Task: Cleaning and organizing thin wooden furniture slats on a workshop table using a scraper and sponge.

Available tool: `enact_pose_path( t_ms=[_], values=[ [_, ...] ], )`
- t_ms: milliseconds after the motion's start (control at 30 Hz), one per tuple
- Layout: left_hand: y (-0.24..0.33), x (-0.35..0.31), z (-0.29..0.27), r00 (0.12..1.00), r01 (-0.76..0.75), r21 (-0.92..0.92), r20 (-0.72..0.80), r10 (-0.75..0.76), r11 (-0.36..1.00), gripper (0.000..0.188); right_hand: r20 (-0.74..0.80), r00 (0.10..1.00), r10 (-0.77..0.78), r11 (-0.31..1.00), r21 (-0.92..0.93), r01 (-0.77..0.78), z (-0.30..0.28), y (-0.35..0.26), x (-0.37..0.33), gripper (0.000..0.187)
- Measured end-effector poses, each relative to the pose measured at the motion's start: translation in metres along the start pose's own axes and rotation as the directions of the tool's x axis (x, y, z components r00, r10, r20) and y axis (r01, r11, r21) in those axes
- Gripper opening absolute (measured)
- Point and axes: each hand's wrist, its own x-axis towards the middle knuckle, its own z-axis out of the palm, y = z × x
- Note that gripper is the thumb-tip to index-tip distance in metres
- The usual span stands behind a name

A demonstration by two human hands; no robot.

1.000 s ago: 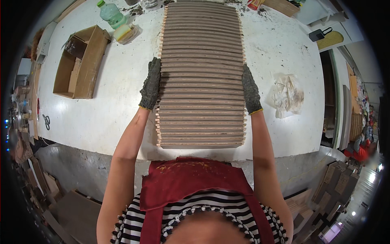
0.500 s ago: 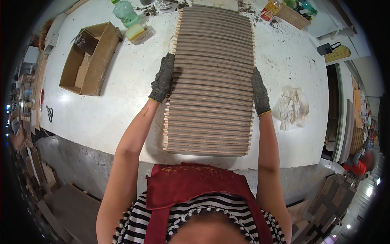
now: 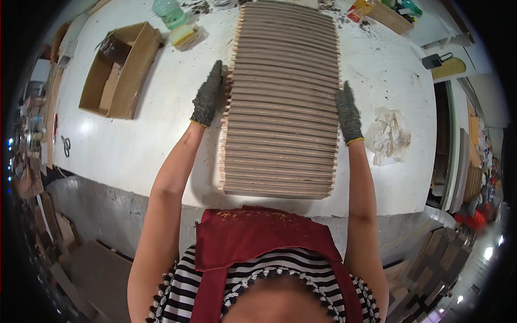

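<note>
A long row of grey-brown wooden boards [image 3: 280,107], packed side by side with pale edges at both ends, lies on the white table [image 3: 156,145]. My left hand [image 3: 207,97], in a dark grey knitted glove, is stretched flat beside the row's left side, with a narrow gap at the fingertips. On the right side my gloved right hand [image 3: 350,113] is also flat, its fingers pointing away from me and close against the board ends. Whether the right palm touches them is hard to tell. Neither hand holds anything.
An open cardboard box [image 3: 119,72] stands at left, with scissors [image 3: 65,146] near the table edge. Farther back are a green plastic bottle [image 3: 169,13] and a yellow sponge [image 3: 183,36]. Crumpled whitish plastic [image 3: 389,134] lies right of my right hand.
My left hand has come away from the boards to the left. My right hand has shifted slightly outward and farther from me. The whole view has moved a little.
</note>
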Motion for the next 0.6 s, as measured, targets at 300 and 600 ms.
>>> enact_pose_path(
  t_ms=[300, 600],
  values=[
    [-0.101, -0.039, -0.106, 0.774, -0.630, -0.113, -0.007, 0.634, 0.768, 0.058, 0.283, 0.936, -0.211, 0.384, -0.856, 0.346, 0.133, -0.156, -0.035, 0.072],
    [-0.137, -0.123, -0.107, 0.753, -0.643, 0.205, -0.005, 0.658, 0.738, 0.055, 0.298, 0.936, -0.189, 0.422, -0.836, 0.352, 0.142, -0.194, -0.061, 0.072]
  ],
)
